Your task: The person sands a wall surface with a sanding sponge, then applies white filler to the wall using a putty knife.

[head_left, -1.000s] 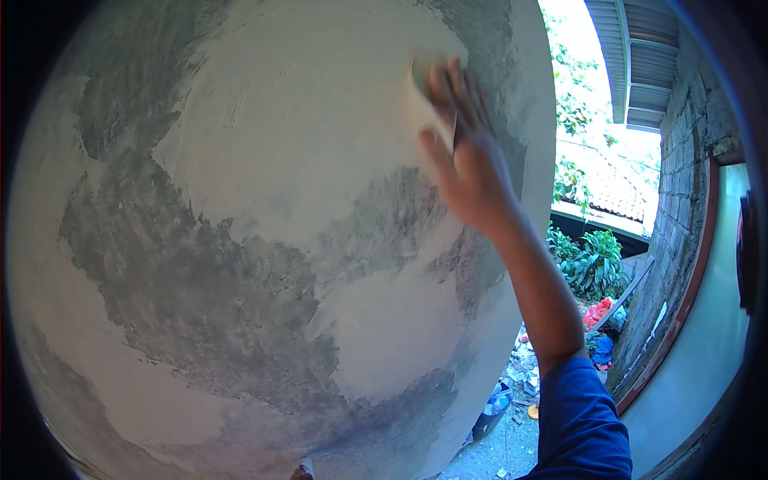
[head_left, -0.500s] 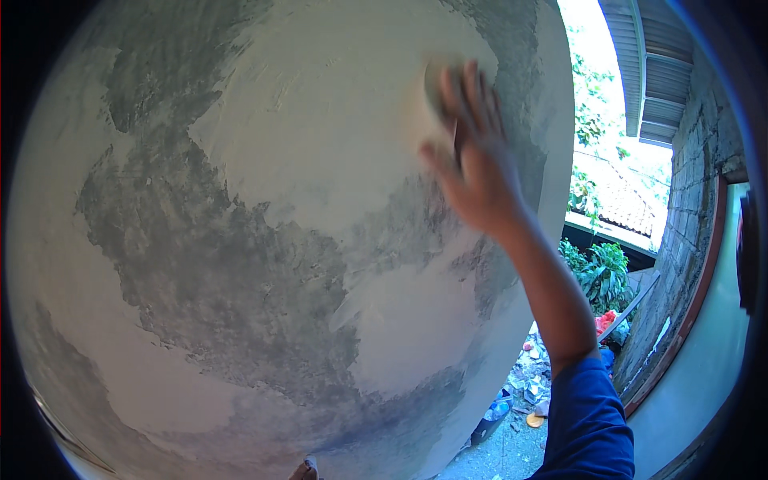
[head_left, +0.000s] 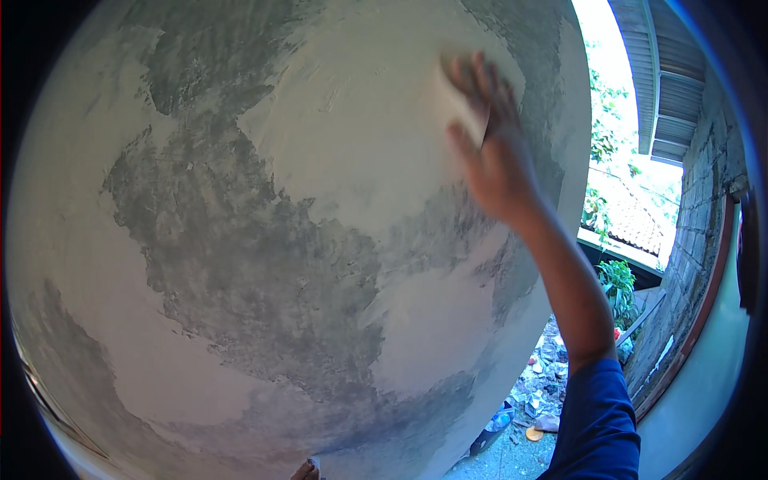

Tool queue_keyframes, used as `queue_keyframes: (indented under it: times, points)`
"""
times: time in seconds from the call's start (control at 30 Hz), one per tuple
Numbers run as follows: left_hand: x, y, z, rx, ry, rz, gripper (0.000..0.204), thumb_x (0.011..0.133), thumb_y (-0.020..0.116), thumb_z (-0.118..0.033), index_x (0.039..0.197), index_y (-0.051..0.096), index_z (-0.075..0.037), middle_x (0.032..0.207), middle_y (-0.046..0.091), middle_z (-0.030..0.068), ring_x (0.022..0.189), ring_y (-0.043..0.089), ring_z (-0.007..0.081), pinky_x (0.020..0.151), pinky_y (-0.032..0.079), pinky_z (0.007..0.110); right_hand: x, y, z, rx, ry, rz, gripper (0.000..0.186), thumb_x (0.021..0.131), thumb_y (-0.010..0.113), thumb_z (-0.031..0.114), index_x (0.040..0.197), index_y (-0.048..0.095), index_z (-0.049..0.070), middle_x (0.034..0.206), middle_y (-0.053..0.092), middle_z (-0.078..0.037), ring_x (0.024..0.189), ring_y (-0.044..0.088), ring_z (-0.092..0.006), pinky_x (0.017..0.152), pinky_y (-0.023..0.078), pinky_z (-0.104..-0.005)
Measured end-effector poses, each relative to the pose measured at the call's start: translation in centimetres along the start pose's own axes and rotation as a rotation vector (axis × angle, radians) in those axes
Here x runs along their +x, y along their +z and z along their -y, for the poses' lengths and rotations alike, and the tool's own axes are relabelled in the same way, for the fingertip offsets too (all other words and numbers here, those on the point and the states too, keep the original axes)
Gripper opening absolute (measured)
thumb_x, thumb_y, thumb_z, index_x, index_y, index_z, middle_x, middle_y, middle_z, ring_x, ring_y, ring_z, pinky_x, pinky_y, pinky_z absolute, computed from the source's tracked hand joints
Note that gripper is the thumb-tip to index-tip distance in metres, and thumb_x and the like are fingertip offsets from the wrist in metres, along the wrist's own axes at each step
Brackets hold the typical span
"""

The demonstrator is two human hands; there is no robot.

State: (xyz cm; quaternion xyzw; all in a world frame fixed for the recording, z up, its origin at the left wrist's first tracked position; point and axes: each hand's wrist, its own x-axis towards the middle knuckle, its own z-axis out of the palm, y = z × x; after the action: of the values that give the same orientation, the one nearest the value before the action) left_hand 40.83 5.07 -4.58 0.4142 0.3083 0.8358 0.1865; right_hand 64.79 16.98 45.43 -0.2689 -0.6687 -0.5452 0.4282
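Note:
My right hand (head_left: 498, 156) is raised high against a plastered wall (head_left: 264, 280), its fingers stretched upward and smeared by motion. Beneath the fingers it presses a thin pale sheet (head_left: 468, 112) flat to the wall, which looks like sandpaper. The sheet's lower edge shows between thumb and fingers. Only a small part of my left hand (head_left: 302, 470) comes into view at the lower edge, close to the wall. Its fingers look closed around a small pale piece that I cannot make out. Whitish smooth coats cover parts of the wall, with rough grey patches between them.
Right of the wall's edge lies a ground strewn with rubble (head_left: 544, 376), with a dark bucket (head_left: 492, 432) near the wall's foot. Green plants (head_left: 616, 284) grow farther back. A block wall (head_left: 694, 200) with a door frame (head_left: 688, 336) stands at the far right, under a metal roof (head_left: 676, 80).
My right hand has shifted slightly up the wall with the sheet, staying pressed to it. The whole view has shifted a little, moving the wall patches rightward. My left hand stays low.

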Motion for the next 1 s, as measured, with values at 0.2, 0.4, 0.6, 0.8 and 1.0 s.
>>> queue_keyframes:
  times: [0.2,0.4,0.6,0.8,1.0]
  points:
    - [-0.2,-0.9,-0.7,-0.025,0.001,0.063,0.034,0.081,0.056,0.004,0.115,0.052,0.009,0.12,0.054,0.021,0.107,0.055,0.0265,0.092,0.044,0.037,4.0,1.3,-2.0,0.127,0.156,-0.179,0.052,0.095,0.041,0.033,0.143,0.029,0.018,0.15,0.018,-0.017,0.138,0.015,-0.0359,0.112,0.012,-0.046]
    - [-1.0,-1.9,-0.6,-0.087,-0.152,-0.028,0.037,0.082,0.056,0.004,0.119,0.051,0.008,0.119,0.056,0.0169,0.108,0.055,0.0235,0.094,0.042,0.035,-2.6,0.2,5.9,0.109,-0.043,0.086,0.055,0.092,0.048,0.03,0.142,0.03,0.014,0.15,0.016,-0.019,0.137,0.017,-0.0371,0.112,0.013,-0.0461]
    - [-0.4,-1.0,-1.1,0.026,-0.108,0.018,0.036,0.082,0.056,0.006,0.118,0.051,0.007,0.119,0.055,0.017,0.108,0.055,0.0255,0.095,0.042,0.034,2.7,0.4,-1.5,0.079,-0.015,-0.075,0.058,0.092,0.05,0.032,0.142,0.029,0.013,0.15,0.015,-0.021,0.138,0.017,-0.0366,0.112,0.011,-0.0474]
    - [0.6,-0.1,-2.4,-0.032,0.074,0.06,0.032,0.082,0.056,0.007,0.114,0.055,0.008,0.118,0.055,0.0182,0.108,0.055,0.0261,0.093,0.043,0.034,2.1,1.5,0.6,0.017,0.066,-0.139,0.057,0.092,0.05,0.032,0.142,0.03,0.016,0.15,0.016,-0.018,0.138,0.016,-0.0362,0.112,0.011,-0.0468]
    - [-0.2,-1.6,-1.5,0.066,-0.066,-0.004,0.032,0.083,0.055,0.008,0.114,0.054,0.007,0.118,0.055,0.018,0.108,0.055,0.0257,0.093,0.043,0.034,-1.9,-0.1,5.2,0.072,-0.093,0.113,0.056,0.091,0.05,0.029,0.142,0.031,0.016,0.148,0.021,-0.02,0.136,0.018,-0.0388,0.112,0.013,-0.0468]
